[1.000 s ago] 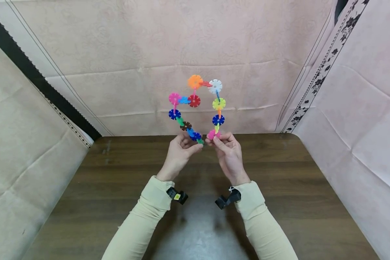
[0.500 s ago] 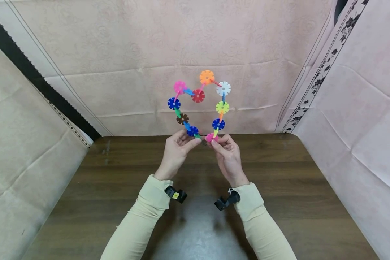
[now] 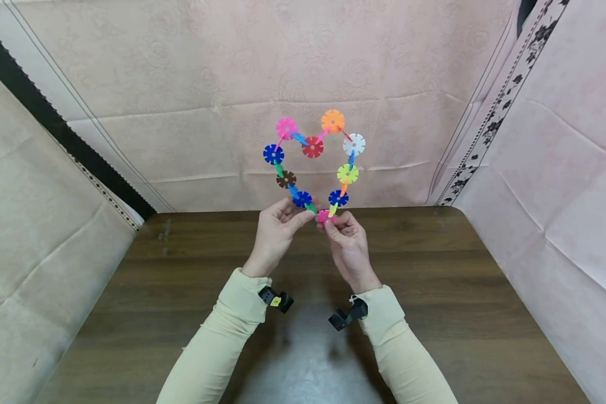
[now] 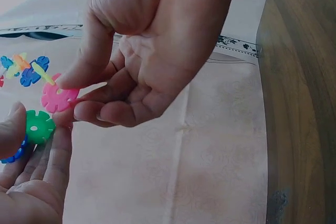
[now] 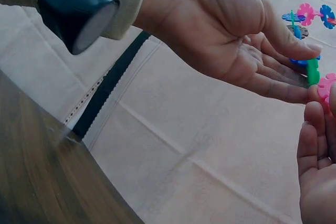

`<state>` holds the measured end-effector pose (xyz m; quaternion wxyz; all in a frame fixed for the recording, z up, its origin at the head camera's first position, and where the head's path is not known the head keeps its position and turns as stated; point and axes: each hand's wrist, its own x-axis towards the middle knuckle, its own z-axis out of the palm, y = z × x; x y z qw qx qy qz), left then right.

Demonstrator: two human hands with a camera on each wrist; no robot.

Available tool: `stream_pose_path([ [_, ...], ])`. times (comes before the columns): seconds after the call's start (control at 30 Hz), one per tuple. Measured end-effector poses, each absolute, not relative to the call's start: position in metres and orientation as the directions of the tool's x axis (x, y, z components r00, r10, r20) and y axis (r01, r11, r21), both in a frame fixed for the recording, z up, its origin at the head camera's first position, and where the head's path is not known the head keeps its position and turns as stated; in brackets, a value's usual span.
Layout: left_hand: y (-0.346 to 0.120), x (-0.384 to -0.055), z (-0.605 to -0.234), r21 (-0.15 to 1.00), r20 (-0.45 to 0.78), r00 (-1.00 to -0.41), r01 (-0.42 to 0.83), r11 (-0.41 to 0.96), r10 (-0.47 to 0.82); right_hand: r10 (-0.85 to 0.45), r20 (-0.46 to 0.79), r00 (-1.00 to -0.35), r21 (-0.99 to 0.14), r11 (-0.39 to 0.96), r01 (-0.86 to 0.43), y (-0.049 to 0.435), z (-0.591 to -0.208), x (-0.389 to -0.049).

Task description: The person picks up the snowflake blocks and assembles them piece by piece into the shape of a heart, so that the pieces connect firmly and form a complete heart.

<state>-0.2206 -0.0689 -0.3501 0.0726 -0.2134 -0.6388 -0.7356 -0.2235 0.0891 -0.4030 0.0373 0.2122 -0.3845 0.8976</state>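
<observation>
A chain of slotted plastic snowflake discs in many colours stands up in a heart-like outline, with a red disc (image 3: 312, 147) at its upper dip. My left hand (image 3: 275, 230) pinches the green disc (image 4: 40, 127) at one lower end between thumb and fingers. At the other lower end, my right hand (image 3: 350, 247) pinches the pink disc (image 4: 59, 97). In the left wrist view the green and pink discs are very close, edges facing; whether they touch I cannot tell. An orange disc (image 3: 333, 121) and a magenta disc (image 3: 286, 128) form the two upper lobes.
A brown wooden table (image 3: 182, 314) lies below the raised hands. Pale patterned cloth (image 3: 182, 67) hangs behind the table and at both sides. Each wrist wears a black camera, such as the left wrist camera (image 3: 276, 300).
The chain has opened from a skewed shape into a more even heart, its top tilting right. The two hands have drawn slightly closer, bringing the green and pink ends nearer each other.
</observation>
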Motion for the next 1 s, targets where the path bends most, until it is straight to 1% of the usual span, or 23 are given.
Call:
stream_pose_path([
  [0.13,-0.066,-0.22,-0.348,0.905,0.412,-0.894,0.38,-0.191,0.174,-0.091,0.401,-0.912,-0.657,-0.723,-0.216,0.087,-0.403,-0.223],
  [0.37,-0.064,-0.22,-0.346,0.906,0.407,-0.898,0.373,-0.198,0.17,-0.092,0.378,-0.921,-0.667,-0.717,-0.202,0.088,-0.399,-0.223],
  [0.5,-0.062,-0.219,-0.345,0.908,0.406,-0.895,0.373,-0.193,0.182,-0.075,0.4,-0.913,-0.682,-0.69,-0.242,0.088,-0.399,-0.222],
  [0.6,-0.06,-0.219,-0.344,0.91,0.403,-0.896,0.372,-0.182,0.188,-0.048,0.44,-0.896,-0.712,-0.627,-0.316,0.089,-0.399,-0.224],
  [0.73,-0.06,-0.219,-0.342,0.924,0.377,-0.905,0.352,-0.149,0.196,0.017,0.457,-0.889,-0.781,-0.472,-0.41,0.092,-0.4,-0.225],
  [0.83,-0.061,-0.219,-0.341,0.933,0.357,-0.909,0.333,-0.14,0.216,0.057,0.44,-0.896,-0.826,-0.365,-0.429,0.095,-0.399,-0.225],
  [1.0,-0.063,-0.22,-0.341,0.924,0.373,-0.893,0.332,-0.19,0.253,0.071,0.446,-0.892,-0.843,-0.302,-0.445,0.099,-0.397,-0.224],
])
